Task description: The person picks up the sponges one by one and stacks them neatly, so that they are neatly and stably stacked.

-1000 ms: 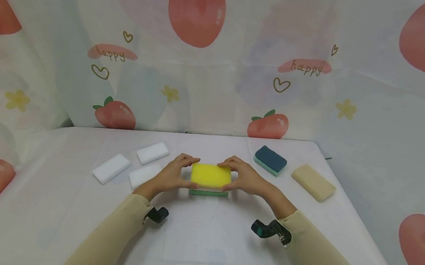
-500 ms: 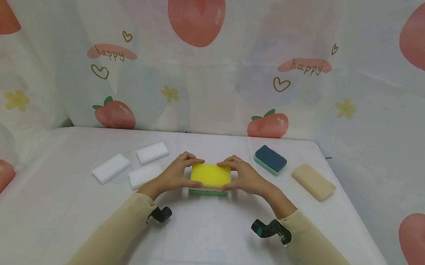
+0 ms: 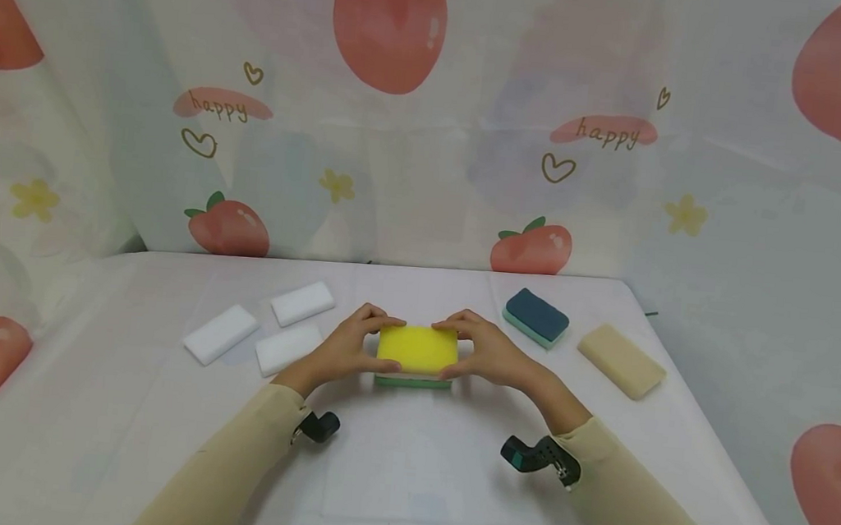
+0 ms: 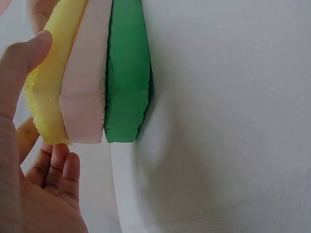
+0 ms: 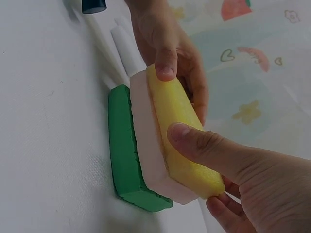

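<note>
A yellow sponge [image 3: 417, 349] lies flat on top of a stack near the middle of the table. Below it are a pale pinkish-white block [image 4: 85, 92] and a green sponge [image 5: 125, 145] at the bottom. My left hand [image 3: 342, 349] holds the yellow sponge at its left end, thumb on the near side and fingers on the far side. From the other end my right hand [image 3: 491, 355] grips the same sponge in a matching way. In the right wrist view, both thumbs press on its near long side.
To the left lie three white blocks [image 3: 220, 334]. A dark blue and green sponge [image 3: 536, 316] rests at the back right, with a beige block [image 3: 621, 361] beside it. The white-covered table [image 3: 404, 475] ends at a printed cloth backdrop [image 3: 429, 148].
My left hand has shifted slightly right, its fingertips and thumb now further along the yellow sponge's sides. The right hand and the stack look almost unmoved.
</note>
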{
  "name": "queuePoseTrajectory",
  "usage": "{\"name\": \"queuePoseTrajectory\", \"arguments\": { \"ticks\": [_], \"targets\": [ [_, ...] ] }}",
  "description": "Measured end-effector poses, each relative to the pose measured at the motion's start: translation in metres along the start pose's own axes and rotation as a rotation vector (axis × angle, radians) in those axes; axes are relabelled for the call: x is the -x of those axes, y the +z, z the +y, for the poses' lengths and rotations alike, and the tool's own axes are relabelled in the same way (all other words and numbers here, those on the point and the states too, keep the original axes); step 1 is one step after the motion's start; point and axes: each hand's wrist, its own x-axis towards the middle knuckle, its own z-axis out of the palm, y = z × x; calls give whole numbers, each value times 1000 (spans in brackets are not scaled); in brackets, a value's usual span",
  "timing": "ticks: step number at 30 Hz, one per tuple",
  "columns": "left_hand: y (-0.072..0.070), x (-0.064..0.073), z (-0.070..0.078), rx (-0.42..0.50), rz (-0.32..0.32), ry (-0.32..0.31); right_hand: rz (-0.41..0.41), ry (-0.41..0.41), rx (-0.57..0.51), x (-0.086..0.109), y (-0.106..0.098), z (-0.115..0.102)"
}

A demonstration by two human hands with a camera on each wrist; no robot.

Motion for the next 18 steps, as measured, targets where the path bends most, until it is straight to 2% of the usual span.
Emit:
{"name": "queuePoseTrajectory", "arguments": {
  "ticks": [18],
  "targets": [
    [3,-1,3,-18,5,-40,23,34,-12,8,-4,6]
  ]
}}
